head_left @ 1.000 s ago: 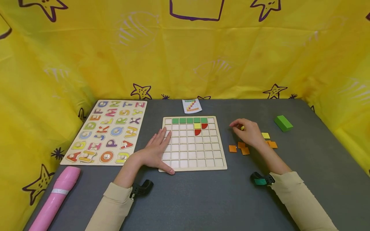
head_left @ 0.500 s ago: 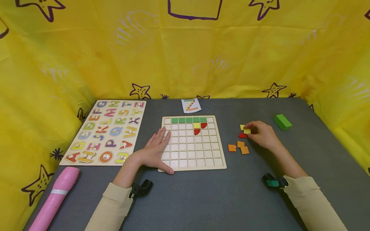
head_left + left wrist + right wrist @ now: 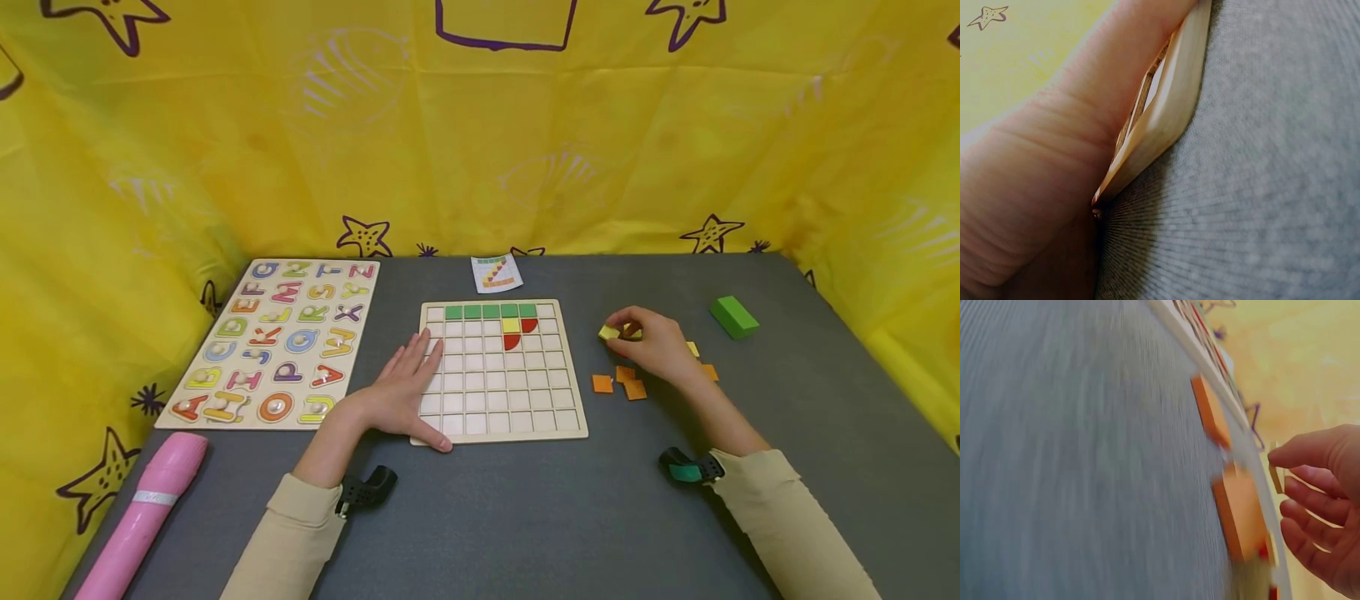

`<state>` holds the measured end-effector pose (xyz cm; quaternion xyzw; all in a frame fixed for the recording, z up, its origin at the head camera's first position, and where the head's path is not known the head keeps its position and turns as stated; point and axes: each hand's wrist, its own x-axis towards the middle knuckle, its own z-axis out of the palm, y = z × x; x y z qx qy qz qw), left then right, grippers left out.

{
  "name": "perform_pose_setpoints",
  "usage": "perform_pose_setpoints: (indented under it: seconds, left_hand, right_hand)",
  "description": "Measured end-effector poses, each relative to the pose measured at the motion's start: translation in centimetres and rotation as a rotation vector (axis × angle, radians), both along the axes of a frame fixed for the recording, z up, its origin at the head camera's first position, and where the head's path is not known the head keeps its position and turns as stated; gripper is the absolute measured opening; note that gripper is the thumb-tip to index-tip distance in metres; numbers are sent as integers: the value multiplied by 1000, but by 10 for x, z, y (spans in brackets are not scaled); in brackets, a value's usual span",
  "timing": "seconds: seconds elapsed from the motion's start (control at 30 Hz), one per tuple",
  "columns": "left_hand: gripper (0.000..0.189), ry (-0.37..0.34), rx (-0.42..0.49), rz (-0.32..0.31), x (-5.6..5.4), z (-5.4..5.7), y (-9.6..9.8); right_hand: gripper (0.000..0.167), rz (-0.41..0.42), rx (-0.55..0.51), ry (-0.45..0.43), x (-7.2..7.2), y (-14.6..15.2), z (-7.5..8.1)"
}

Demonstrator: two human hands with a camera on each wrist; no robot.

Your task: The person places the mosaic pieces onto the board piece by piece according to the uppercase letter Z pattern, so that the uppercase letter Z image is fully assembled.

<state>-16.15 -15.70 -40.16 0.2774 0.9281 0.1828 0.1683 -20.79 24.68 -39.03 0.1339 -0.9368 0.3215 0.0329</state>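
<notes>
My left hand point(image 3: 401, 392) lies with spread fingers over the left edge of a wooden grid board point(image 3: 487, 440); its thumb is at the front corner. Green squares point(image 3: 491, 312) line part of the board's top row, with a yellow square point(image 3: 510, 326) and two red quarter-circle tiles point(image 3: 512, 342) below them. Right of the board, my right hand point(image 3: 651, 343) pinches a yellow tile point(image 3: 608, 332) between thumb and fingertips. In the right wrist view that tile point(image 3: 1275, 475) stands edge-on at the thumb. Another yellow tile is partly hidden behind the fingers.
Orange squares point(image 3: 602, 384) lie in front of the right hand, and further tiles point(image 3: 708, 372) peek out beside its wrist. A green block point(image 3: 734, 317) is at the right. A pattern card point(image 3: 497, 274) sits behind the board. Leftward are an alphabet puzzle point(image 3: 318, 329) and a pink microphone-shaped object point(image 3: 153, 500).
My right hand first moved right to the yellow tiles, then came back left toward the board with a yellow tile pinched. My left hand has stayed on the board.
</notes>
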Motion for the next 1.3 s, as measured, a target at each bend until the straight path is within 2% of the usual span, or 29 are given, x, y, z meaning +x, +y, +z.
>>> perform_pose_setpoints:
  seconds: [0.37,0.63,0.9,1.3]
  left_hand:
    - [142,9,13,1,-1,-2,-1]
    - [142,23,4,6,-2,-6,-1]
    - [142,13,7,12,-1,-4,1]
    - [141,10,30,9,-1,-3,2]
  right_hand:
    - [25,98,-123,-81,-7,-60,1]
    - [15,217,-144,-63,-11,-96,1]
    - [14,311,-132,-58,-15,-122,-1]
    - [16,340,-60,-43,-18,-138,-5]
